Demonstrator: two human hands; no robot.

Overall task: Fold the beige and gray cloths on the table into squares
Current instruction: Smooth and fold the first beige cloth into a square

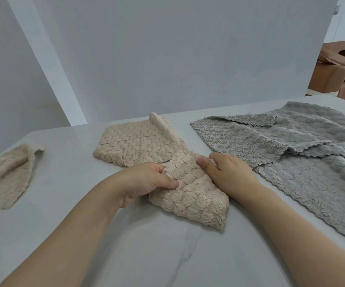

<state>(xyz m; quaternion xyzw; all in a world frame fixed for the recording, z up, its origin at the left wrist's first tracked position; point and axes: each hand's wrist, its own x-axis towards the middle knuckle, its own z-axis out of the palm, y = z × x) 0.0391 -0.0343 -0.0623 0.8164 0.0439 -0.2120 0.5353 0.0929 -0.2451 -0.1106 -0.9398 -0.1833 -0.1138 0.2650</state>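
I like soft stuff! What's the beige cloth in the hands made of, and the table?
The beige cloth looks like fluffy, plush microfibre or fleece: its fuzzy pile shows puffy, scale-like bumps. The table looks like smooth, matte, marble-like stone or laminate: pale grey with faint darker veins.

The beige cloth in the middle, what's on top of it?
Both hands grip the middle beige cloth: the left hand and the right hand each pinch its near folded part. The fingers tucked under the folds are hidden.

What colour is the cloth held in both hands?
Beige cloth, with a woven, bumpy texture; seen in the head view.
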